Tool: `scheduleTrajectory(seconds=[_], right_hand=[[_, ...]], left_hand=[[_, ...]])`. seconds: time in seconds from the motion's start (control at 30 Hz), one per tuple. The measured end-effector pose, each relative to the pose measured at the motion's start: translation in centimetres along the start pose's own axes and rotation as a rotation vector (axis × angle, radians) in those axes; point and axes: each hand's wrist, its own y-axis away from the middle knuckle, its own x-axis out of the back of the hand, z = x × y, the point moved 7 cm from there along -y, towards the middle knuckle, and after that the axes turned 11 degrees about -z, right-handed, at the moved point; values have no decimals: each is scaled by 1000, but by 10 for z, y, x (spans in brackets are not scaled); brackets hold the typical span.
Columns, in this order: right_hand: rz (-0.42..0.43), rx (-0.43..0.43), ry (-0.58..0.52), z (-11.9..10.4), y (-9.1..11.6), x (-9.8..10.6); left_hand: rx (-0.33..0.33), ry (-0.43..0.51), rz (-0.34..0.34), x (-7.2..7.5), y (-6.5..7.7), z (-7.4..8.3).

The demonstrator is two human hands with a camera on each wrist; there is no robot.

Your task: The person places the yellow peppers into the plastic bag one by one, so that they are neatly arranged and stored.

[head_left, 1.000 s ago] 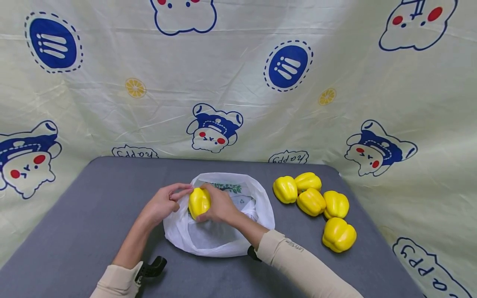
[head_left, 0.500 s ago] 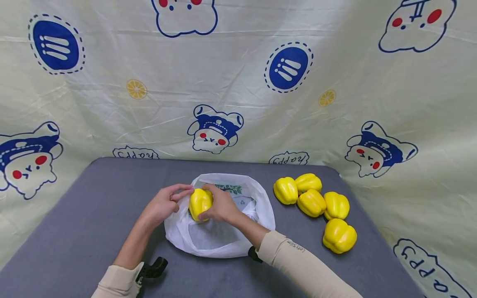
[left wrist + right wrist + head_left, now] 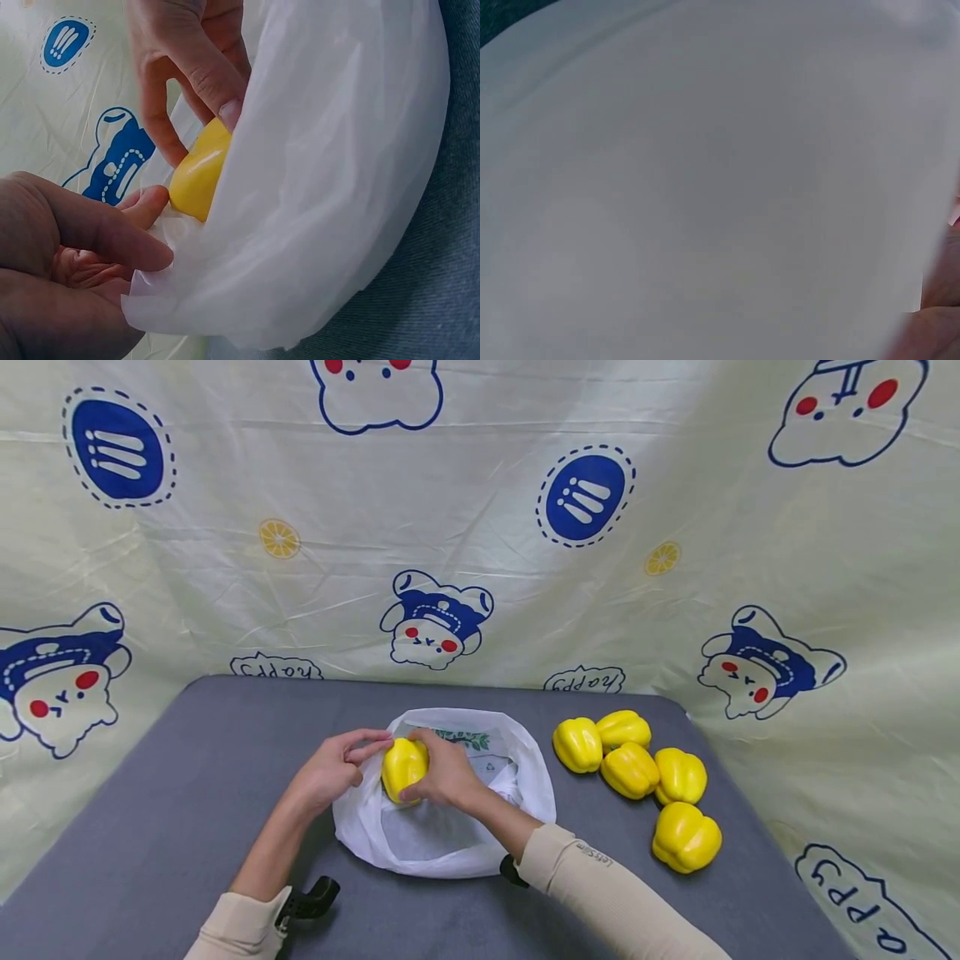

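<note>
A white plastic bag (image 3: 442, 864) stands with its mouth spread wide on the table. My left hand (image 3: 327, 772) pinches the bag's left rim between thumb and fingers, as the left wrist view shows up close. Inside the mouth, near that rim, my right hand (image 3: 446, 772) grips a yellow bell pepper (image 3: 402, 768), thumb on the near side and fingers on the far side. In the left wrist view the pepper (image 3: 197, 172) shows partly behind the bag wall. The bag (image 3: 705, 187) fills most of the right wrist view and hides the pepper there.
Several more yellow bell peppers (image 3: 628, 770) lie grouped right of the bag on the grey table (image 3: 247, 760), one (image 3: 686, 837) nearer the front. A printed cloth (image 3: 510, 593) hangs behind and around the table.
The pepper in my right hand has turned slightly within the bag's mouth. My left hand keeps its pinch on the rim, and the whole head view has shifted a little.
</note>
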Motion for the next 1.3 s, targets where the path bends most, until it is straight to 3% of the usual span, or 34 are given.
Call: scheduleTrajectory(seconds=[0.33, 0.73, 0.97, 1.3], right_hand=[[0, 22, 5, -3, 0, 1], [-31, -20, 5, 1, 0, 4], [-36, -72, -21, 6, 3, 16], [-19, -76, -14, 13, 12, 37]], left_hand=[[43, -13, 23, 3, 0, -4], [28, -24, 35, 3, 1, -5], [20, -45, 44, 2, 1, -3], [10, -51, 40, 2, -3, -3]])
